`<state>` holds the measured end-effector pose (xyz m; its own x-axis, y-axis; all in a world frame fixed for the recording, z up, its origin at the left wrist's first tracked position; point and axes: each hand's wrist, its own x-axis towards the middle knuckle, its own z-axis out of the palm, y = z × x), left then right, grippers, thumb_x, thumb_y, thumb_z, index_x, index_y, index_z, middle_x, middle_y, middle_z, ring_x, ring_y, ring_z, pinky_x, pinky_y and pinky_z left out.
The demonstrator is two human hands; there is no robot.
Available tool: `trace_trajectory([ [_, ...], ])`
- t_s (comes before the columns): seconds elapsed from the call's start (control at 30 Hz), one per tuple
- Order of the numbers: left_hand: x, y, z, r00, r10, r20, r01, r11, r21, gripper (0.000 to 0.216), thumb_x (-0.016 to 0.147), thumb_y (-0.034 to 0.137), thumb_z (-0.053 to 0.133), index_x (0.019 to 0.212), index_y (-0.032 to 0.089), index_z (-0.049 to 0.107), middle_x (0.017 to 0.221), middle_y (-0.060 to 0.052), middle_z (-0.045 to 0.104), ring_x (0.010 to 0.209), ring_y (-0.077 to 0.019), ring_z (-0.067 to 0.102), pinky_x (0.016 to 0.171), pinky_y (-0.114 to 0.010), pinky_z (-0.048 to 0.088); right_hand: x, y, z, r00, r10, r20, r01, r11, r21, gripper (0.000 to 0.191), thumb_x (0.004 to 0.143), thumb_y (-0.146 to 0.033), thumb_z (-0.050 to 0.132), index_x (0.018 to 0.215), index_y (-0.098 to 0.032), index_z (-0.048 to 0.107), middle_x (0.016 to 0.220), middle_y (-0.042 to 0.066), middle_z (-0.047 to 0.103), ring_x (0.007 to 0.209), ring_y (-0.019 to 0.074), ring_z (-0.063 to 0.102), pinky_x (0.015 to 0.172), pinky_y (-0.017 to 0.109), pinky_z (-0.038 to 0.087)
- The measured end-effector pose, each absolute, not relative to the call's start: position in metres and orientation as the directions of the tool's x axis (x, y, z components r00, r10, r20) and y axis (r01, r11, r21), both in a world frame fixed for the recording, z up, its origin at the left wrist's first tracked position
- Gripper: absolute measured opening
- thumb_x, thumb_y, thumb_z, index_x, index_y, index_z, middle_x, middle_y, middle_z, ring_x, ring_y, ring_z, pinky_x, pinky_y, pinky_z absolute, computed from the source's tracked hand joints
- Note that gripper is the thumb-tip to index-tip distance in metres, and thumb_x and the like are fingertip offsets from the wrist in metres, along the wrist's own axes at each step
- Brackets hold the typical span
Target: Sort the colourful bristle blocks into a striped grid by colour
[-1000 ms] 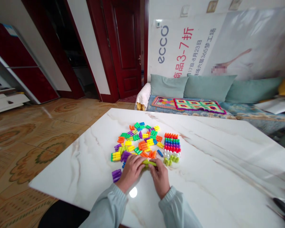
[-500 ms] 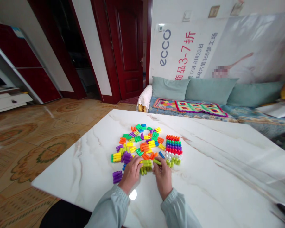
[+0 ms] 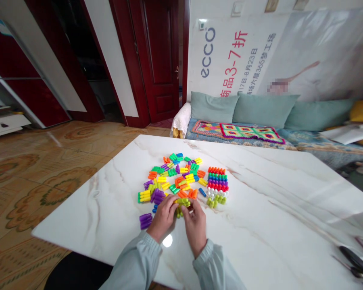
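Fingers (image 3: pixel 170 203) of the left hand (image 3: pixel 161 217) are curled nearly together on the left end of a cluster of lime-green pegs (image 3: pixel 183 201); those of the right hand (image 3: pixel 196 222) are bent in a narrow pinch at its right end. Head view: cluster sits between the two hands, more lime pegs showing just below it; whether upper and lower ones are joined cannot be made out behind the fingertips. Forearms in pale grey-blue sleeves (image 3: pixel 213 259) with gathered cuffs. Beyond the right hand, to its right: striped peg block (image 3: pixel 218 182), rows running orange, green, blue, purple, red, white from far to near, with a lime row (image 3: pixel 216 201) at the near edge. Single blue peg (image 3: pixel 202 192) lies just left of the block. Orange pegs (image 3: pixel 192 193) lie just beyond the right fingertips. Near the left hand: purple cluster (image 3: pixel 157 196) beside its knuckles, second purple cluster (image 3: pixel 145 221) left of the wrist, yellow-and-green group (image 3: pixel 144 196) farther left. Further mixed-colour groups are scattered beyond. Surface: white marbled table (image 3: pixel 260 241). Past its far edge: blue sofa with green-grey cushions (image 3: pixel 263 109) and crocheted mat (image 3: pixel 251 133).
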<state>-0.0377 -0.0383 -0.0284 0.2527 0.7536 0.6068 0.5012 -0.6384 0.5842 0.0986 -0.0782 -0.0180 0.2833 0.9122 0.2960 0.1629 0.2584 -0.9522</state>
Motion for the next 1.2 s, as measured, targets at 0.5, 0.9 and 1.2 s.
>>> trace_trajectory([
  [0.5,-0.036,-0.035,-0.030,0.377,0.677,0.632,0.510,-0.722,0.469,0.023,0.099,0.023,0.046,0.111,0.021,0.065,0.102,-0.008,0.072,0.098,-0.0207,0.067,0.087,-0.034,0.056,0.221,-0.109,-0.010,0.452,0.787,0.420,0.453,0.203,-0.868,0.025,0.090,-0.041,0.056,0.103,-0.019,0.061,0.087,0.006,0.069,0.073,0.0185,0.065,0.067,0.030,0.054],
  [0.9,-0.033,-0.038,-0.023,0.359,0.719,0.595,0.543,-0.679,0.494,0.022,0.096,0.023,0.051,0.110,0.022,0.067,0.102,-0.007,0.070,0.097,-0.0208,0.066,0.086,-0.034,0.055,0.246,-0.096,-0.035,0.389,0.832,0.395,0.709,0.003,-0.705,0.032,0.086,-0.041,0.047,0.102,-0.019,0.062,0.085,0.008,0.073,0.073,0.0217,0.069,0.068,0.033,0.054],
  [1.2,-0.033,-0.039,-0.023,0.372,0.727,0.577,0.556,-0.672,0.489,0.021,0.093,0.020,0.052,0.107,0.021,0.067,0.103,-0.008,0.069,0.098,-0.0210,0.065,0.088,-0.035,0.055,0.244,-0.093,-0.040,0.329,0.836,0.438,0.783,0.018,-0.622,0.029,0.089,-0.036,0.044,0.104,-0.019,0.062,0.084,0.007,0.072,0.071,0.0208,0.068,0.064,0.031,0.052],
])
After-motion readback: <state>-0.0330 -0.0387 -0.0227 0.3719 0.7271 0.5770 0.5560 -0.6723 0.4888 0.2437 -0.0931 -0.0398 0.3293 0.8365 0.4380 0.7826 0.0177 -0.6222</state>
